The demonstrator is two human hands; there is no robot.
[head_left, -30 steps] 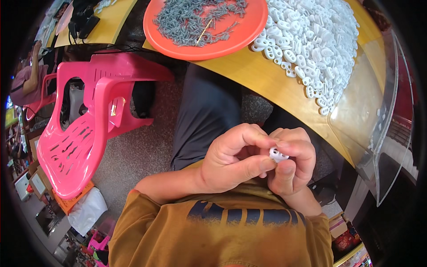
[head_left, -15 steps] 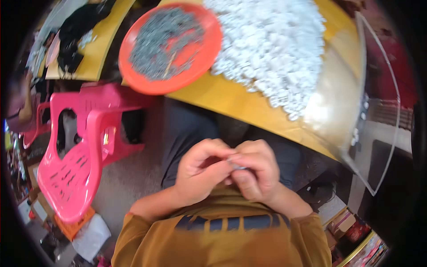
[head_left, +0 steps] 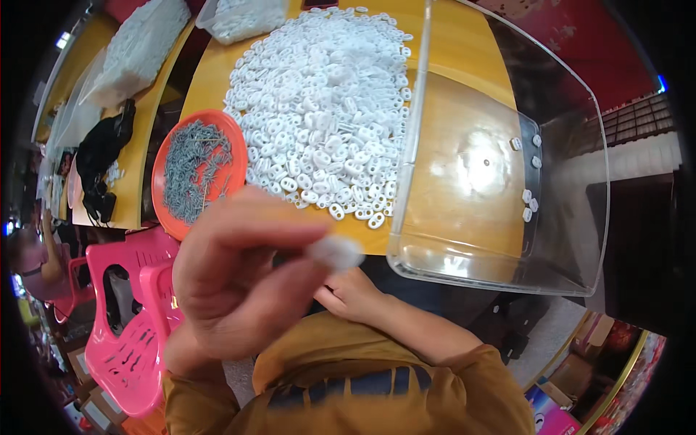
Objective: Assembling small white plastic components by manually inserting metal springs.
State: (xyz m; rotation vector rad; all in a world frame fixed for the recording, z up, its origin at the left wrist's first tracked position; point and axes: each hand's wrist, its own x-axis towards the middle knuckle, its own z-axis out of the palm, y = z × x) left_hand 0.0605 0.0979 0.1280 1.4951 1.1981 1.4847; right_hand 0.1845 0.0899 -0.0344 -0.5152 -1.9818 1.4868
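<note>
My left hand [head_left: 239, 272] is raised close to the view, with a small white plastic piece [head_left: 338, 252] pinched between thumb and forefinger. Motion blurs the piece, so its holes do not show. Lower down, over my lap, my right hand [head_left: 354, 293] is partly covered by the left one; most of its fingers are hidden. Beyond my hands, a big heap of white oval two-holed plastic pieces [head_left: 326, 123] covers the yellow table [head_left: 206, 80]. Left of the heap stands an orange-red dish [head_left: 238, 145] with many small grey metal parts [head_left: 185, 174] and a thin stick.
A large clear plastic bin [head_left: 464, 270] lies at the table's right, several white pieces inside. A clear tub [head_left: 243, 22] stands at the back. Pink plastic chairs [head_left: 130, 355] are to the left, near another table with a black cloth item [head_left: 101, 159]. Boxes [head_left: 580, 362] sit low right.
My hands, together over my lap earlier, have parted. The left has come up toward the view with the white piece; the right stays low. The view has shifted, showing more of the bin.
</note>
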